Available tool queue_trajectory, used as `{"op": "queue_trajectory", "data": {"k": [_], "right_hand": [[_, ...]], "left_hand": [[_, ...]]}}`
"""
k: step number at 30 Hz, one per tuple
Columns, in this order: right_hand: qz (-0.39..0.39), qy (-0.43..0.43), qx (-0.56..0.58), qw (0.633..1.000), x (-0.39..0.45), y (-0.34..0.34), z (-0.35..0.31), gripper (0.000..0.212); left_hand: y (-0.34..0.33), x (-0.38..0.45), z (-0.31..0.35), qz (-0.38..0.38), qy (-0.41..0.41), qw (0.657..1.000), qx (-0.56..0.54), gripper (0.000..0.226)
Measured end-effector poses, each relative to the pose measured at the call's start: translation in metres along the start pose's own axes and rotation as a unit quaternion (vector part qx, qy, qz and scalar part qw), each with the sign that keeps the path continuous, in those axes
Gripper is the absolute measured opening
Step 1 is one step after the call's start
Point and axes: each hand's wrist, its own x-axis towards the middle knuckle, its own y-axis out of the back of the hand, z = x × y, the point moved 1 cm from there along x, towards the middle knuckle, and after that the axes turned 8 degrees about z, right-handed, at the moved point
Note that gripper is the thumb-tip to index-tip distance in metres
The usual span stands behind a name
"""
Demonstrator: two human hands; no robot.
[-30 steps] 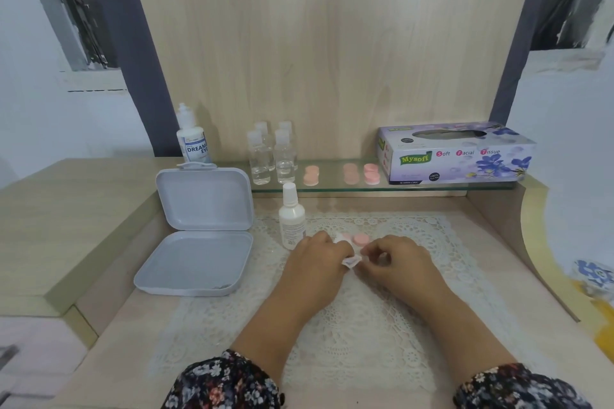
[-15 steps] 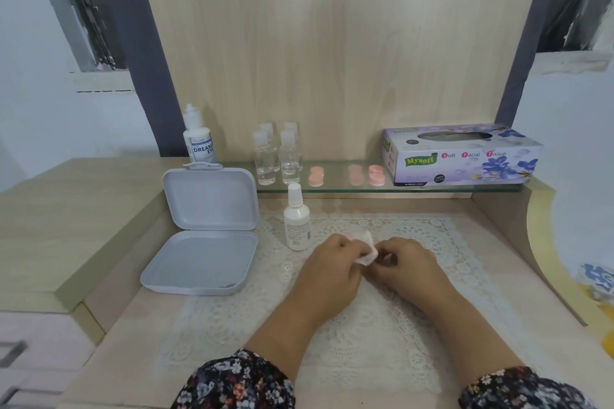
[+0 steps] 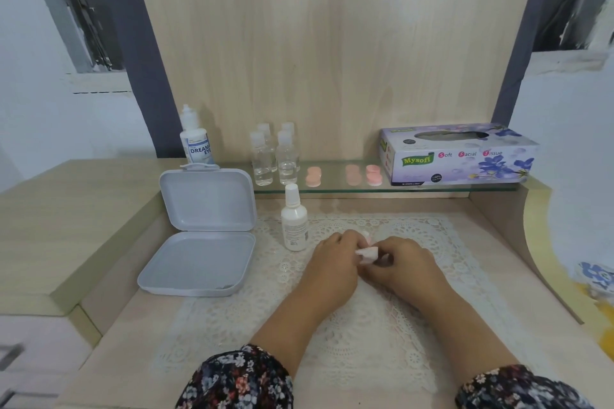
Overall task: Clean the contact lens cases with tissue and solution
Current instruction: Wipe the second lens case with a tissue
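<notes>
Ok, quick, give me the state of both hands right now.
Left hand: fingers curled, pinching the white tissue; whether a lens case is inside cannot be told.
Right hand: fingers curled, pinching the same tissue from the other side.

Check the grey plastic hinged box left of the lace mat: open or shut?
Open. The grey plastic hinged box has its lid standing up behind the base, whose inside faces the camera, nearly empty.

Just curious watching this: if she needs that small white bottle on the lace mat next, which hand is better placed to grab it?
Probably the left hand. The white bottle stands upright just to its left, while the right hand would have to cross over. Both hands are busy with the tissue, so the left would have to let go.
</notes>
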Motion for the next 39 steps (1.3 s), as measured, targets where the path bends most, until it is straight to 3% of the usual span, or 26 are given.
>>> {"op": "queue_trajectory", "data": {"k": [4, 6, 10, 14, 16, 18, 20, 23, 26, 29, 34, 39], "right_hand": [[-0.011, -0.013, 0.000, 1.000, 0.001, 0.001, 0.000, 0.023], [-0.013, -0.019, 0.004, 1.000, 0.001, 0.001, -0.001, 0.025], [-0.010, -0.023, 0.002, 1.000, 0.002, 0.001, -0.001, 0.025], [-0.011, -0.022, 0.011, 1.000, 0.000, 0.001, -0.001, 0.025], [-0.014, -0.024, 0.011, 1.000, 0.000, 0.001, -0.001, 0.025], [-0.015, -0.023, 0.011, 1.000, 0.001, 0.002, 0.000, 0.025], [-0.014, -0.016, 0.010, 1.000, 0.001, 0.001, 0.000, 0.022], [-0.009, -0.006, 0.000, 1.000, 0.001, 0.001, -0.001, 0.023], [-0.009, -0.006, 0.003, 1.000, 0.001, 0.001, -0.001, 0.027], [-0.012, -0.011, 0.015, 1.000, 0.001, 0.000, 0.000, 0.025], [-0.019, -0.017, 0.024, 0.999, 0.001, 0.001, 0.000, 0.027], [-0.024, -0.013, 0.027, 0.999, 0.002, 0.002, 0.000, 0.020]], "left_hand": [[0.010, 0.003, 0.000, 0.111, 0.120, 0.961, -0.223, 0.021], [0.016, 0.003, -0.004, 0.170, 0.130, 0.942, -0.257, 0.025], [0.015, -0.001, -0.003, 0.157, 0.113, 0.951, -0.242, 0.017], [0.012, -0.005, -0.004, 0.145, 0.001, 0.986, -0.082, 0.008], [0.011, -0.005, -0.005, 0.197, -0.135, 0.971, 0.029, 0.012], [0.009, -0.005, -0.009, 0.240, -0.227, 0.942, 0.064, 0.020], [0.008, -0.006, -0.008, 0.207, -0.228, 0.950, 0.045, 0.015], [0.007, -0.010, -0.005, 0.092, -0.099, 0.988, -0.071, 0.011], [0.006, -0.005, -0.005, 0.077, -0.024, 0.994, -0.074, 0.009], [0.000, -0.003, -0.010, 0.088, -0.075, 0.993, -0.015, 0.008], [0.003, -0.004, -0.019, 0.057, -0.094, 0.993, 0.054, 0.050], [0.009, -0.004, -0.016, 0.002, -0.100, 0.989, 0.110, 0.032]]}}
